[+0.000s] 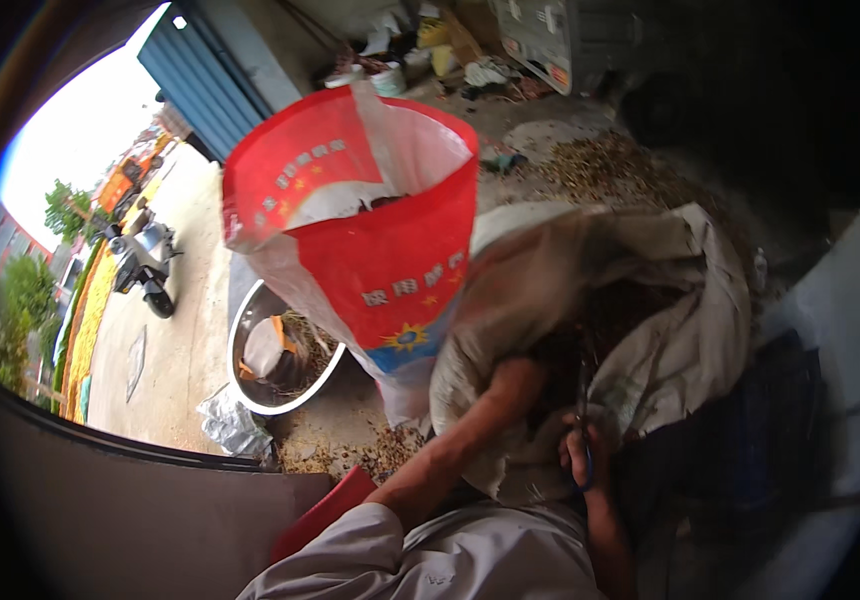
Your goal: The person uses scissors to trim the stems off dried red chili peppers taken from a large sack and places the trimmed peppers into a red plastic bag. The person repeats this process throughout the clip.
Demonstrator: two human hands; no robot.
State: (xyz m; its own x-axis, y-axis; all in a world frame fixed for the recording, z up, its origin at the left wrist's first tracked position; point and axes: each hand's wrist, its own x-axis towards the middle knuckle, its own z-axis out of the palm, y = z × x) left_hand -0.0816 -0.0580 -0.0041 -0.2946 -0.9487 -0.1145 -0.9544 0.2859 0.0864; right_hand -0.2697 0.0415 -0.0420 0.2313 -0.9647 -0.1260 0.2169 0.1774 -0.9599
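Note:
My left forearm reaches into the mouth of a pale woven sack (715, 300) standing before me. My left hand (527, 376) is at the sack's dark opening, its fingers hidden in shadow. Dark, dry-looking stuff lies inside; its kind is too dim to make out. Lower and to the right, my right hand (582, 452) is closed round a pair of scissors (583, 385) with a blue handle, its blades pointing up toward the sack's opening.
A tall red and white bag (375, 265) stands open left of the sack. Beside it is a metal basin (240, 375) with dry stalks. Crumpled plastic (234, 420) lies near. Plant debris (610, 165) covers floor beyond. A scooter (142, 262) stands outside, past a blue door (190, 85).

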